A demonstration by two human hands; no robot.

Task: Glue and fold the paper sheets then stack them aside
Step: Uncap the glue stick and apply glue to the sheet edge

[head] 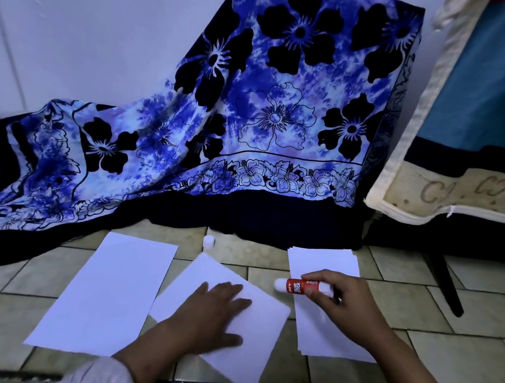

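A white paper sheet (257, 341) lies turned at an angle on the tiled floor in front of me. My left hand (213, 315) presses flat on it with fingers spread. My right hand (342, 300) grips a red and white glue stick (297, 286), held sideways with its uncapped tip pointing left, just off the sheet's right corner. A larger pile of flat white sheets (110, 288) lies to the left, partly under the angled sheet. A stack of narrower folded sheets (325, 261) lies to the right, partly hidden by my right hand.
The small white glue cap (209, 241) stands on the floor behind the sheets. A blue floral cloth (253, 113) drapes over something at the back. A cream-edged blue bag (470, 120) and a dark leg (447, 283) stand at the right.
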